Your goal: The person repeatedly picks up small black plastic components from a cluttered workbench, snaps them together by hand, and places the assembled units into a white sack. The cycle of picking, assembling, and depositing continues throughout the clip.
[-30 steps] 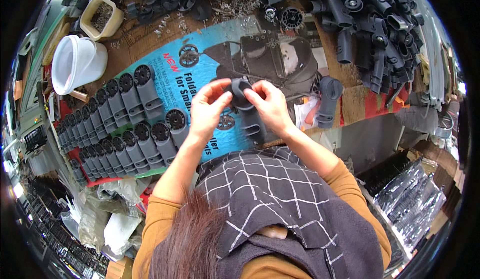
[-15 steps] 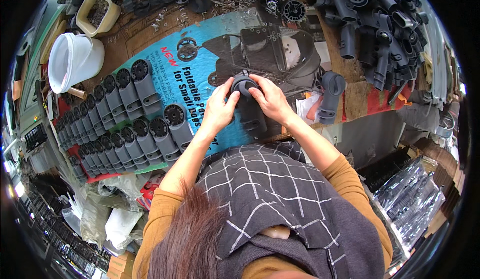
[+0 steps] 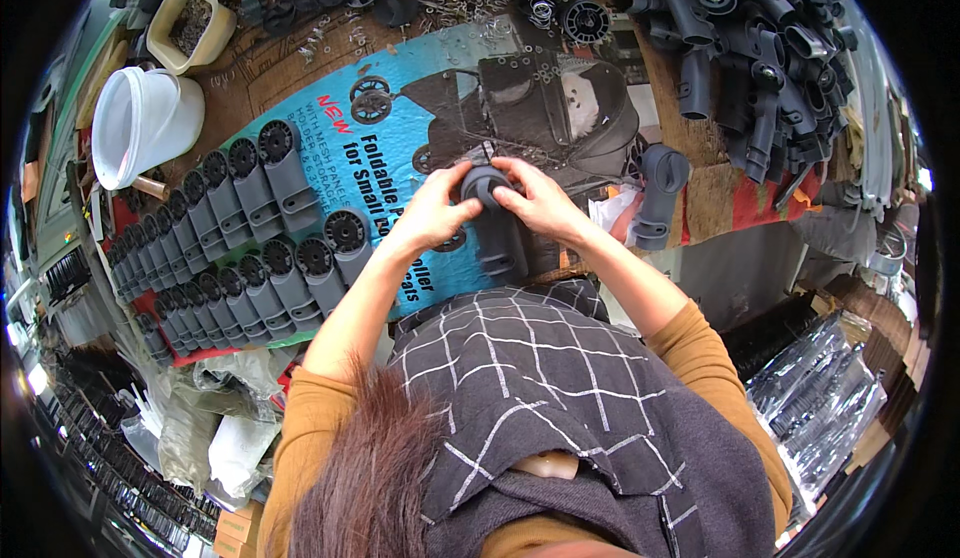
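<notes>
Both my hands are closed round the round end of a dark grey plastic joint piece (image 3: pixel 497 243), in front of me on a printed cardboard sheet (image 3: pixel 400 83). My left hand (image 3: pixel 437 210) grips the left side of the round head, and my right hand (image 3: pixel 540 198) has its thumb on top and its fingers at the far side. The tubular end points toward my body. A similar grey joint piece (image 3: pixel 660 193) lies to the right of my right hand. Left of my left hand, several matching pieces with round black toothed discs (image 3: pixel 347 230) stand in two rows.
A white bucket (image 3: pixel 150 123) and a cream tub of small parts (image 3: pixel 190 28) stand at the far left. Loose metal rings (image 3: pixel 455 8) and a black disc (image 3: pixel 585 22) lie at the back. Grey joint pieces (image 3: pixel 765 73) are heaped at the far right.
Both hands remain on the joint piece. My left hand has turned a little round the head, and the right fingers have shifted slightly to the left and down.
</notes>
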Motion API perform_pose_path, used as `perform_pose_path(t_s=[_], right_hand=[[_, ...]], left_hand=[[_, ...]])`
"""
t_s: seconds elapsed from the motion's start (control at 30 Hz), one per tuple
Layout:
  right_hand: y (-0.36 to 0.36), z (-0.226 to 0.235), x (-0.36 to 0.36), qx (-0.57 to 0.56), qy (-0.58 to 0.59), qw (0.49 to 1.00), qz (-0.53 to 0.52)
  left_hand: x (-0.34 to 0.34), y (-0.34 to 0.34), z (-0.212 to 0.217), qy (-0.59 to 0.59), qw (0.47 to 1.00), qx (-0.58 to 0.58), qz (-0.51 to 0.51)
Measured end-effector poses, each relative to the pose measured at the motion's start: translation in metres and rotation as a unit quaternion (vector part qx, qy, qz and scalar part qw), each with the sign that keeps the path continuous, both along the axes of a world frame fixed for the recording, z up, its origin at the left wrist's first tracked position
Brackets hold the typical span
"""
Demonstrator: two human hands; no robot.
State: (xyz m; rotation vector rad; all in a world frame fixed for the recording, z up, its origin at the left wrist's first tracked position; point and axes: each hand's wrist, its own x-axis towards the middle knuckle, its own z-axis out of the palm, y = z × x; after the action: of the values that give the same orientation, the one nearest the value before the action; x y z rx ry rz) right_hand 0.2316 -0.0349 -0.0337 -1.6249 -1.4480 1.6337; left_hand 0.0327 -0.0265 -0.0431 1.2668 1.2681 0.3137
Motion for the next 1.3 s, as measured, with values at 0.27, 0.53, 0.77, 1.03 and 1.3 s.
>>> perform_pose_path(t_s=[0.27,0.53,0.77,1.03,1.3], right_hand=[[-0.004,0.002,-0.001,-0.045,-0.069,0.997,0.006],[-0.027,0.036,-0.016,0.106,-0.149,0.983,0.014],[-0.025,0.076,-0.028,-0.090,0.191,0.969,-0.126],[-0.036,0.095,-0.025,-0.030,0.117,0.987,-0.104],[-0.015,0.090,-0.018,0.253,-0.090,0.951,-0.154]], left_hand=[[0.012,0.005,0.012,0.073,0.993,0.053,-0.082],[0.015,0.007,0.033,0.077,0.979,0.055,0.181],[0.020,0.014,0.057,-0.148,0.952,0.153,0.221],[0.021,0.017,0.079,-0.364,0.854,-0.214,0.303],[0.030,0.002,0.069,-0.328,0.884,-0.057,0.328]])
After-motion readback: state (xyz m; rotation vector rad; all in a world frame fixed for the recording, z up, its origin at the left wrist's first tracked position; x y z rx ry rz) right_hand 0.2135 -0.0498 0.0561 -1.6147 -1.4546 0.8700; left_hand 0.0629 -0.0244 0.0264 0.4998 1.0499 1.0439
